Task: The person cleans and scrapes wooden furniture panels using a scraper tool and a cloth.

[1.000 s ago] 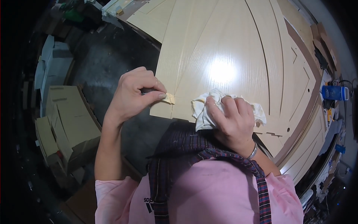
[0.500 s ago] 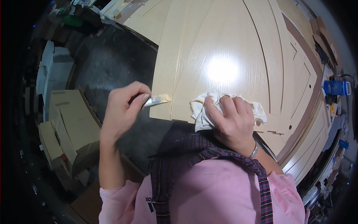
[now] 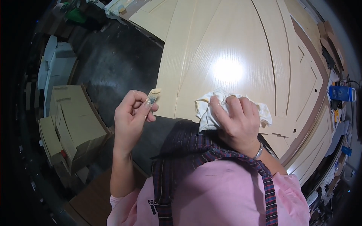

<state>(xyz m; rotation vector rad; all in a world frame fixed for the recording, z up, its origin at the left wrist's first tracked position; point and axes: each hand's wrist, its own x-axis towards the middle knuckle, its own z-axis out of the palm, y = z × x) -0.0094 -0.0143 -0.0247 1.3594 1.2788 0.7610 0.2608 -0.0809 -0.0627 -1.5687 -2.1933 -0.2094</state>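
While a strip (image 3: 153, 94) juts from left fingers (image 3: 141, 114), right fingers (image 3: 234, 108) cover cloth (image 3: 206, 114).

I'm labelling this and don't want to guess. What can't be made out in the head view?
Head view:
Lower end of the small strip: hidden by the left hand.
Pale panel under the white cloth: covered by cloth and right hand.
Panel's far end: cut off by the top edge.
Green thing, upper left: too dark and blurred to name.

The hands (image 3: 130, 115) (image 3: 241, 118) hold a smeared strip (image 3: 153, 96), left, and white cloth (image 3: 206, 116), right.
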